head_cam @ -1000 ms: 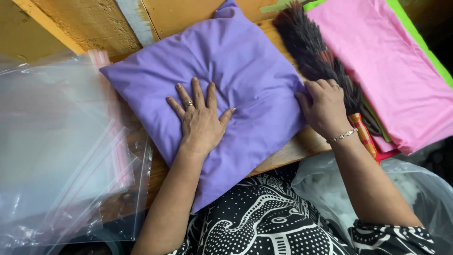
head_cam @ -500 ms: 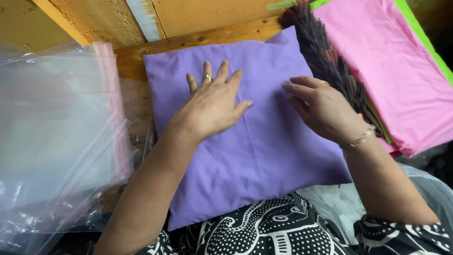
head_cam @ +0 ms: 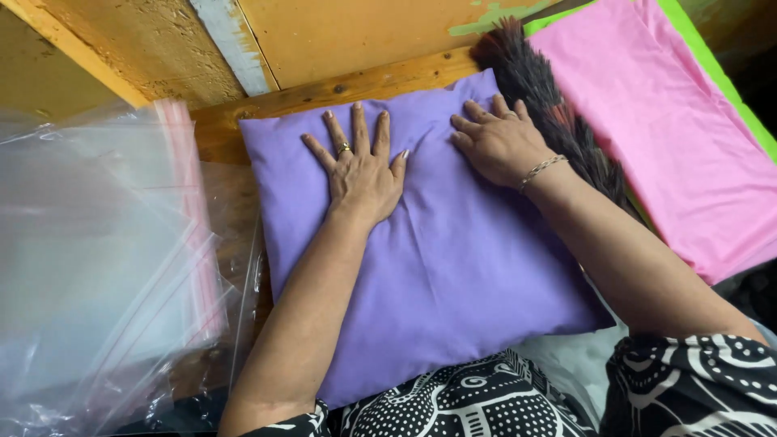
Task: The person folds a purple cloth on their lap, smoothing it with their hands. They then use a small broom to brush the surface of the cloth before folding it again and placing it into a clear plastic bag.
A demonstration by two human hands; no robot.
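Lying flat and smooth on the wooden table [head_cam: 243,117], the square purple fabric cushion [head_cam: 453,267] bears the left hand [head_cam: 363,171], spread, and the right hand [head_cam: 498,146], loosely open.

Pink fabric [head_cam: 647,137] (rt edge) cropped

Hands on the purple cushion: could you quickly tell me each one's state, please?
Left hand: open, fingers spread, flat on the purple cushion.
Right hand: open, palm down on the cushion, holding nothing.

We see a soft, square purple cloth pillow [head_cam: 437,259] lying flat under our left hand [head_cam: 363,174] and right hand [head_cam: 500,144]. Both hands press flat on its far half.
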